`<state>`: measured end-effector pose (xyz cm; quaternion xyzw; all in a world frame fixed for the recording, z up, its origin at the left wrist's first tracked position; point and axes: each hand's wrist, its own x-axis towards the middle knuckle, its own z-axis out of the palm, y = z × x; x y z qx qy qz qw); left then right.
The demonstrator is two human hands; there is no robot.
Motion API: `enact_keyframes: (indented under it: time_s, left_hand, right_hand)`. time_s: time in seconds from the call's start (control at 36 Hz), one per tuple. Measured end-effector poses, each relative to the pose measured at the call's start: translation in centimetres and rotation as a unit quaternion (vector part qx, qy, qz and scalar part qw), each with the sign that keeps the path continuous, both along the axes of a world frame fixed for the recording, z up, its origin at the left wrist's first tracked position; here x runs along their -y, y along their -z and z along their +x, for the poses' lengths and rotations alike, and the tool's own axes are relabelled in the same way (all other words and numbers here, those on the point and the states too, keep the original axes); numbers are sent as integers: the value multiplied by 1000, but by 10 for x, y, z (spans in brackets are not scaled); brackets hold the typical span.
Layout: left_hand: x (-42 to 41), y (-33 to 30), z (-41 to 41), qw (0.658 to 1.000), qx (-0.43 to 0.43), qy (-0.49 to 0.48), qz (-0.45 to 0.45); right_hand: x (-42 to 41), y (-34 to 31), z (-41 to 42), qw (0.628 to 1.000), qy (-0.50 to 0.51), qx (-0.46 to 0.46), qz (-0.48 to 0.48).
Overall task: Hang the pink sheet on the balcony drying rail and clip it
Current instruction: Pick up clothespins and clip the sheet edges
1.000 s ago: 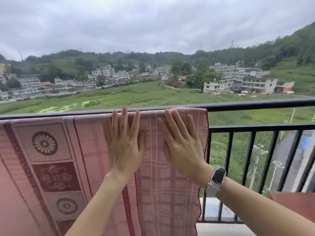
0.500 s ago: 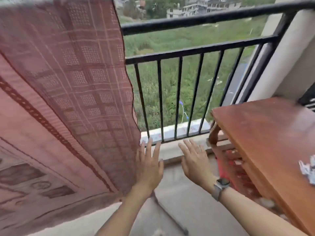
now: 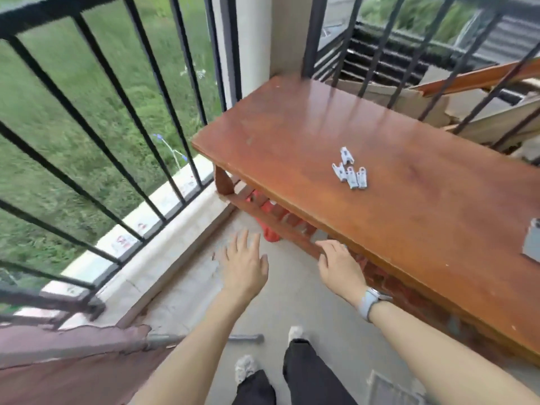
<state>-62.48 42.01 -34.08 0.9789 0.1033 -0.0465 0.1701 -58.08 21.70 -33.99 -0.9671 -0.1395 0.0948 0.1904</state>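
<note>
the pink sheet fills the corner at about eight o'clock from my hands, its edge hanging beside the balcony railing; the top rail it should drape over is out of view, so i can't tell how it sits up there. i judge the hanging done and the clipping step in hand: i'm facing the clips, a small cluster of pale grey pegs lying close together on the wooden table, well in from its near edge.

my left hand hovers over the concrete floor, fingers spread and relaxed, holding nothing. my right hand, with a watch on the wrist, is also empty, fingers loosely extended just beside the table's lower front rail; whether it touches the wood i can't tell. the clips lie at about twelve o'clock from my right hand and one o'clock from my left, apart from both.

the next move, as i judge it, calls for lifting the right hand up over the table edge and forward to pinch a peg or two, then turning to carry them to the sheet. the pegs are small and bunched, so the pick needs a fingertip pinch rather than a scoop.
</note>
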Motion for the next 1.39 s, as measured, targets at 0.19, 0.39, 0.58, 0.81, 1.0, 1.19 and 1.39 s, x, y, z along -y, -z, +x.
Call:
enact_keyframes:
  time_s: [0.19,0.39,0.58,0.81,1.0,1.19,1.39]
  left_hand:
    - [35,6,34,997,-26,74,-10]
    - [63,11,78,994,-82,65,-34]
    - [82,38,99,980,-176,86,22]
    - [81,57,96,973,-203,95,52]
    - [74,51,99,969,-221,109,23]
    - [69,45,78,978,-198,47,-51]
    - [47,30,13,981,-118,-114,-99]
  right_hand:
    - [40,-1,25,991,129,-22,25]
    - [65,6,105,976,208,-30,62]
    - [87,27,169,956,244,-144,73]
    - [84,42,186,954,224,-167,106]
    - [82,44,183,960,191,-174,108]
    - [73,37,167,965,215,-103,113]
    - [15,1,99,968,127,-57,211]
